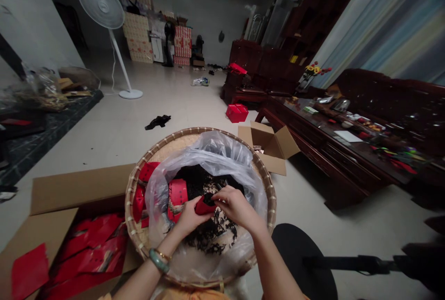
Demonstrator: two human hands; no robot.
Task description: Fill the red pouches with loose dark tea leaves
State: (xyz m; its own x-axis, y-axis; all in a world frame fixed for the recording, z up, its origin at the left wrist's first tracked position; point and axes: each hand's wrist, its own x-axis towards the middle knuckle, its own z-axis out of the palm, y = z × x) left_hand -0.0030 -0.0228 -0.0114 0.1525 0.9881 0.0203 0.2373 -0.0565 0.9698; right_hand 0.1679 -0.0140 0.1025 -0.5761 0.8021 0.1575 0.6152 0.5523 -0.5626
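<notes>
My left hand (pixel 191 219) is wrapped round a small red packet (pixel 204 206), tilted with its mouth up. Dark shreds (pixel 208 197) show in that mouth. The fingers of my right hand (pixel 233 205) are pinched together at the packet's opening; what they hold, if anything, is hidden. Below both hands, a clear plastic bag (pixel 255 188) lies spread open in a round woven bamboo tray (pixel 130 198). Loose black dried strips (pixel 212 239) fill part of the bag. Beside my left hand stands a stack of red packets (pixel 178 193) inside the bag.
At left, an open carton (pixel 83 188) holds many red packets (pixel 93 249). Another open carton (pixel 266 142) stands beyond the tray's right edge, near a dark wooden table (pixel 313 137). A black round base (pixel 306 263) is close at right. A white fan (pixel 130 93) stands farther off.
</notes>
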